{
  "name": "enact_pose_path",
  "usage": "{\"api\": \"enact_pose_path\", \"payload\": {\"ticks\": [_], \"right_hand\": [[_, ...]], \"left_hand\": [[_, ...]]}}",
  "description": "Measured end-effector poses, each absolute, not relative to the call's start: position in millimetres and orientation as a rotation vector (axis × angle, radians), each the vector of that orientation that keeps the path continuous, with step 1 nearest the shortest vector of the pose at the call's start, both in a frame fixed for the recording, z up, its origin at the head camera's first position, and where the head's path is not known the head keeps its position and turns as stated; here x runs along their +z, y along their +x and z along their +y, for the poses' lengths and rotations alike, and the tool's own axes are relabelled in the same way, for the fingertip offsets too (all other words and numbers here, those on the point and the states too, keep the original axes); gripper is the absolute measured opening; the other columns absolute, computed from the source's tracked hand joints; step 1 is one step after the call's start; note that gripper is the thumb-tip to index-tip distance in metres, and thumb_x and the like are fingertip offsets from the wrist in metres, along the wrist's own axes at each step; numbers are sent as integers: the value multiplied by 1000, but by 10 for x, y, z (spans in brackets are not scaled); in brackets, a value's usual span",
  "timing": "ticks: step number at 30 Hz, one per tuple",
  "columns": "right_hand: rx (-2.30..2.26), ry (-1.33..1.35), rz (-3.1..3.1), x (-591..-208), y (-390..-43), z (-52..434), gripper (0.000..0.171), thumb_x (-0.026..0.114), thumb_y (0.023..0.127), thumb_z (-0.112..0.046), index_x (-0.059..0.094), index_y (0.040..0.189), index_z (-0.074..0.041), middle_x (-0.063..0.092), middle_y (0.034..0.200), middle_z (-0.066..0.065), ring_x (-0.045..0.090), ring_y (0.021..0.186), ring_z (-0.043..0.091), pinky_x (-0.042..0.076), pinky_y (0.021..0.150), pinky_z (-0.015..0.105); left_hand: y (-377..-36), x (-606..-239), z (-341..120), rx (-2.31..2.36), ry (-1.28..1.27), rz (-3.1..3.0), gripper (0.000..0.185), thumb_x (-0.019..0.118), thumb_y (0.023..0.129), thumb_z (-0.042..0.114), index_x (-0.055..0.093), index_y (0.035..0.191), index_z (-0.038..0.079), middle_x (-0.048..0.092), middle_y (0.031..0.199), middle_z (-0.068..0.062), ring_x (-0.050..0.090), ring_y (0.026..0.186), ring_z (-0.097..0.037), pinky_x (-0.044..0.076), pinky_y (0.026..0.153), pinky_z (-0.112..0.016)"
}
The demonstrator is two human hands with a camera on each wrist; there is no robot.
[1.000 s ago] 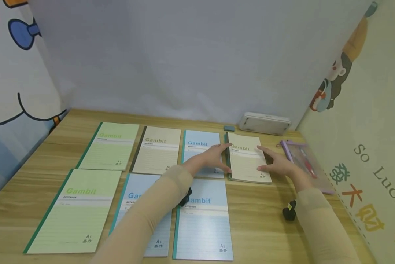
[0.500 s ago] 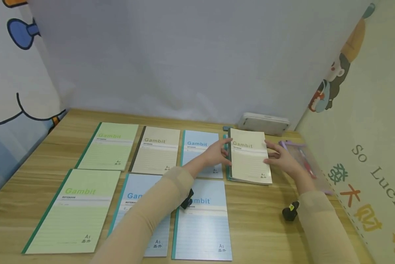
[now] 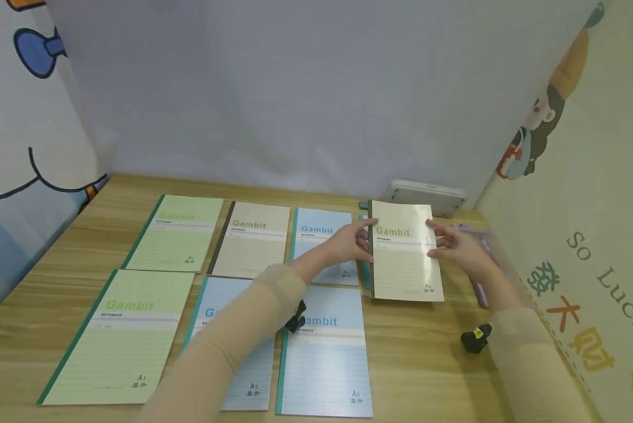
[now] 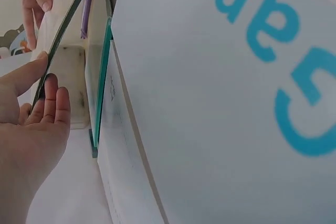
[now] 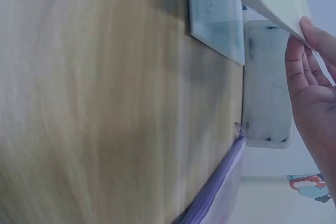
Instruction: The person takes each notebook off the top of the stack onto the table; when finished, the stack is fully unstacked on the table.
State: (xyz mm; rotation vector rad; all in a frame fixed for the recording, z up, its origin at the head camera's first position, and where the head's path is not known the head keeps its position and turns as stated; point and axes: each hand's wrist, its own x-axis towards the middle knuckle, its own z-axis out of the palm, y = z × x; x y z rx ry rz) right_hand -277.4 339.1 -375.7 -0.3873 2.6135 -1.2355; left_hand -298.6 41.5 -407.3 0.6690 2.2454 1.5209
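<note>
Both hands hold a cream Gambit notebook (image 3: 405, 258) with a dark spine, raised off the table at the right. My left hand (image 3: 348, 242) pinches the spine edge, thumb on the cover and fingers beneath. At the opposite edge, my right hand (image 3: 458, 251) grips it the same way. Under it lies a teal-spined notebook (image 5: 215, 17), mostly covered in the head view; its teal edge (image 4: 105, 72) shows in the left wrist view. Beside my left hand is a blue notebook (image 3: 322, 220), partly behind the forearm.
To the left lie a cream notebook (image 3: 253, 241), two green notebooks (image 3: 179, 232) and, nearer, two blue notebooks (image 3: 324, 364). A white case (image 3: 427, 198) stands at the back by a small blue block (image 3: 363, 205). A purple-edged pouch (image 3: 470, 229) lies right, partly behind my right hand.
The cream notebook has risen off the teal-spined one, toward me and slightly right. My right hand has moved slightly right with it, and its fingers now reach beneath the edge.
</note>
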Motion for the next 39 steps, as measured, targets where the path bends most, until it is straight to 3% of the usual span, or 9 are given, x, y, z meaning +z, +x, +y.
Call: {"api": "enact_pose_path", "payload": {"ticks": [4, 10, 16, 22, 27, 30, 34, 39], "right_hand": [[-1266, -401, 2601, -3691, -2746, 3396, 77, 68, 87, -24, 25, 151, -20, 32, 140, 17, 45, 115, 22, 45, 91, 24], [-1256, -380, 2614, -3527, -2665, 3394, 78, 70, 86, -23, 26, 149, -32, 26, 153, 8, 40, 126, 25, 39, 102, 41], [-1286, -441, 2611, -3368, -2513, 3369, 79, 68, 87, -15, 23, 150, -31, 31, 142, 8, 48, 110, 17, 46, 86, 22], [-1275, -483, 2623, -3287, -2390, 3395, 80, 67, 87, -11, 23, 150, -33, 24, 151, 8, 46, 116, 20, 45, 85, 17], [-1248, -520, 2635, -3272, -2261, 3426, 80, 67, 87, -11, 22, 150, -32, 24, 151, 13, 53, 109, 13, 48, 84, 18], [-1219, -525, 2649, -3271, -2179, 3433, 81, 69, 86, -12, 24, 150, -32, 26, 150, 12, 55, 105, 10, 50, 82, 20], [-1165, -548, 2660, -3300, -2075, 3455, 81, 70, 85, -12, 25, 150, -31, 26, 152, 8, 58, 102, 10, 51, 80, 23], [-1187, -604, 2567, -3370, -1950, 3519, 78, 66, 87, -7, 23, 151, -23, 26, 150, 16, 62, 96, 15, 54, 73, 29]], "left_hand": [[-2963, -3999, 374, 1531, 729, 2223, 94, 78, 76, 3, 25, 150, 23, 57, 105, -5, 58, 88, -15, 50, 77, -25], [-2933, -3901, 307, 1552, 809, 2192, 99, 78, 76, 5, 19, 151, 28, 58, 102, -5, 58, 88, -15, 51, 77, -25], [-2837, -3769, 234, 1590, 861, 2145, 102, 78, 75, 4, 16, 151, 33, 53, 114, -7, 60, 88, -17, 52, 75, -27], [-2706, -3635, 188, 1542, 902, 2154, 104, 79, 75, 7, 13, 151, 35, 51, 114, -7, 59, 86, -16, 52, 74, -27], [-2608, -3630, 168, 1447, 977, 2216, 100, 79, 76, 13, 17, 151, 32, 49, 115, -4, 55, 78, -14, 49, 68, -23], [-2533, -3661, 156, 1357, 1022, 2291, 95, 79, 76, 19, 21, 151, 29, 47, 120, -2, 55, 81, -16, 46, 66, -22], [-2422, -3708, 148, 1226, 1084, 2363, 88, 78, 78, 24, 27, 149, 27, 47, 124, 1, 53, 87, -18, 43, 65, -21], [-2293, -3756, 148, 1108, 1161, 2370, 82, 76, 80, 20, 31, 148, 23, 52, 119, 4, 51, 85, -21, 40, 61, -20]]}}
